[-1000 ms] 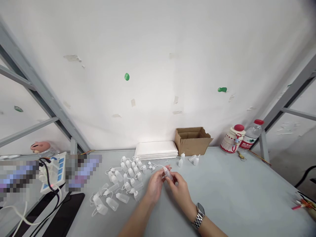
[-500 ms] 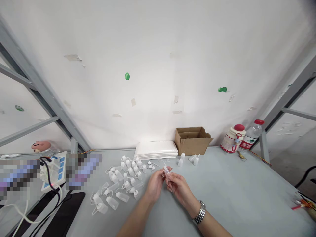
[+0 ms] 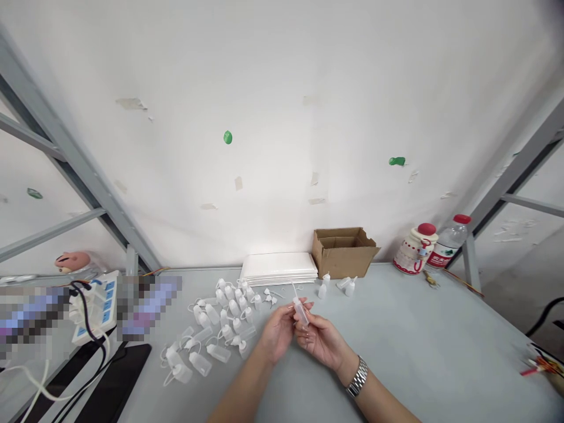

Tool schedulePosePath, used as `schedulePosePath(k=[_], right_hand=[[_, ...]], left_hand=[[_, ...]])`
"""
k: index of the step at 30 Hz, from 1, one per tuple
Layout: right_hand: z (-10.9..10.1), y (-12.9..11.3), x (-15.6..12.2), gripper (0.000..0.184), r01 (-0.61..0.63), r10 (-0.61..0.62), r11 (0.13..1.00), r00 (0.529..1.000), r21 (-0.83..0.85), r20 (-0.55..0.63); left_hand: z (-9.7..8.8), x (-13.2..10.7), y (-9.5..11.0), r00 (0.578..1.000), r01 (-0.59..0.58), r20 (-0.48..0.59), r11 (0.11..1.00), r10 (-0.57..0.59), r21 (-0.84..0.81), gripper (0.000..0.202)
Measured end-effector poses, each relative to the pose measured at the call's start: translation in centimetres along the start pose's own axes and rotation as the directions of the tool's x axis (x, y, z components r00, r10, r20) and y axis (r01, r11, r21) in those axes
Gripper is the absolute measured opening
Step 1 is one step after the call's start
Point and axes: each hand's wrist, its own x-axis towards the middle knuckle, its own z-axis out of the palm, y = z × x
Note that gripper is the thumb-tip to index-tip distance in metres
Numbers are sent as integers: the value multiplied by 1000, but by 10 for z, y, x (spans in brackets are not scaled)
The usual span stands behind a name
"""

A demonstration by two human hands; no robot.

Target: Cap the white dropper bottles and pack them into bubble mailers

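Observation:
Both hands meet above the middle of the grey table [image 3: 418,352] around one small translucent plastic dropper bottle [image 3: 301,309] that has a thin white cap strap sticking up. My left hand [image 3: 278,332] pinches it from the left, and my right hand [image 3: 321,338], with a metal watch on the wrist, cups it from below and to the right. A spread of several identical little bottles [image 3: 215,326] with strapped caps lies just left of my hands. A few more small bottles [image 3: 337,284] stand or lie in front of the cardboard box.
An open cardboard box [image 3: 342,251] and a stack of white sheets [image 3: 278,268] sit against the wall. A red-capped jar [image 3: 415,247] and water bottle [image 3: 448,241] stand at the back right. A power strip [image 3: 94,305] with cables lies at the left, beside a dark pad [image 3: 110,382].
The bottle has turned more upright between my fingers, its strap now pointing up. My right hand has shifted slightly lower and rotated beneath it; my left hand has barely moved.

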Motion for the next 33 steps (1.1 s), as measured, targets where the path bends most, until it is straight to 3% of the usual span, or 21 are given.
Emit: schedulePosePath(k=[6, 12, 23, 33], right_hand=[[4, 0, 0, 23, 71, -90, 989, 985, -127, -147], [3, 0, 0, 18, 119, -171, 969, 956, -218, -237], [0, 2, 1, 23, 130, -155, 971, 981, -200, -115], [-4, 5, 2, 26, 61, -69, 993, 995, -105, -72]], left_hand=[[4, 0, 0, 982, -125, -128, 985, 140, 116, 36], [9, -1, -2, 965, -211, -128, 968, 229, 139, 34], [0, 4, -5, 983, -112, -147, 994, 113, 12, 27], [-1, 4, -5, 993, -1, -120, 994, -12, -108, 19]])
